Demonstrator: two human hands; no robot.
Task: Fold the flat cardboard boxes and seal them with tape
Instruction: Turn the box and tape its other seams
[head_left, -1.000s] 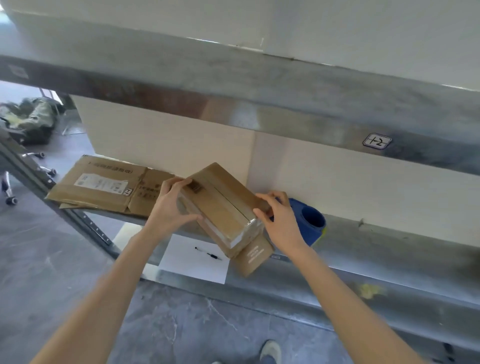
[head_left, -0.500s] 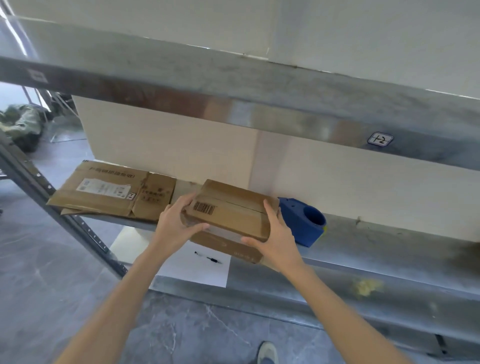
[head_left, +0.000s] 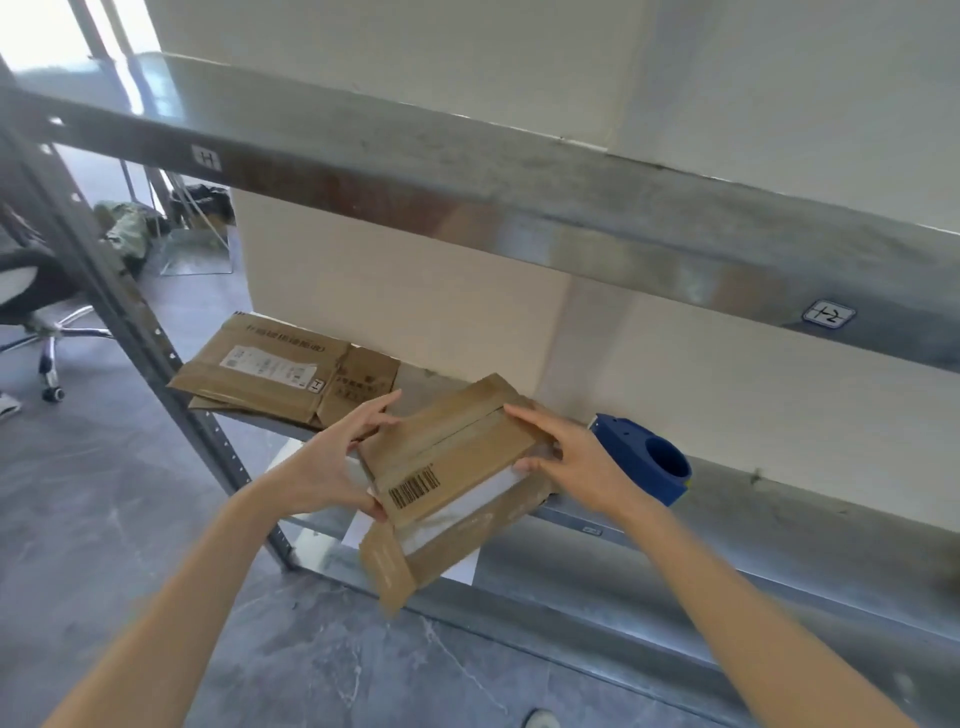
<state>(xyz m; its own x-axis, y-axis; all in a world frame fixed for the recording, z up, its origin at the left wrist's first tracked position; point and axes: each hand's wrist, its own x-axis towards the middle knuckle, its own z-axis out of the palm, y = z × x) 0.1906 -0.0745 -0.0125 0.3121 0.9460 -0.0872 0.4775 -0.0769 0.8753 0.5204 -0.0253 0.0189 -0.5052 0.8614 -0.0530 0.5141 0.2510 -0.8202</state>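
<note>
Small brown cardboard box had been turned since half a second earlier, so its barcode face was now up at frame centre, over the front edge of the grey metal shelf. Left hand and right hand each clamped one end between thumb and part-straightened fingers. One flap hung loose at lower centre, so that end looked unsealed, with the blue plastic tape dispenser just right. Box interior was hidden; the flattened brown cardboard boxes lay unfolded, centre left.

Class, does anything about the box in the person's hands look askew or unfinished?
Yes. The small cardboard box, held tilted by the left hand and right hand, has one end flap hanging open below the barcode, not folded in.
</note>
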